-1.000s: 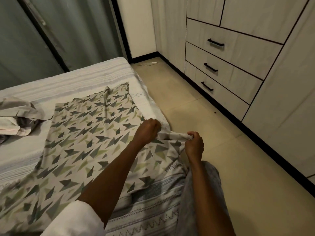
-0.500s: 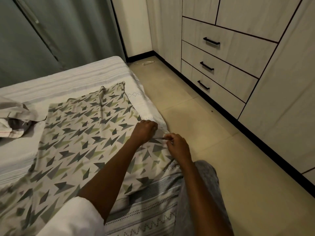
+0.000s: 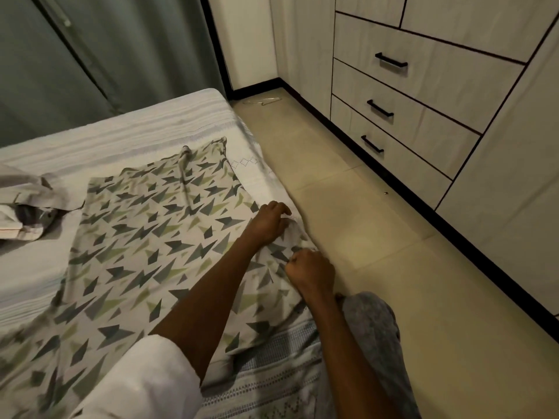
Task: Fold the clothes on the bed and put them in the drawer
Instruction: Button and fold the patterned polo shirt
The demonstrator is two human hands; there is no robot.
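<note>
A white garment with grey and green triangles (image 3: 145, 246) lies spread flat on the bed (image 3: 127, 131). My left hand (image 3: 269, 220) grips the garment's right edge near the side of the bed, fingers curled over the cloth. My right hand (image 3: 311, 272) is fisted just below it, pinching the same edge. Three closed drawers with black handles (image 3: 379, 108) are set in the wardrobe at the right.
A crumpled grey and white pile of clothes (image 3: 24, 207) lies at the bed's left. A wire hanger (image 3: 263, 101) lies on the beige tiled floor (image 3: 378, 252) near the far corner. My knee in grey trousers (image 3: 372, 322) is by the bed.
The strip of cloth held stretched between my hands over the floor has come back onto the bed. My right hand moved left toward my left hand, and both now sit at the garment's edge.
</note>
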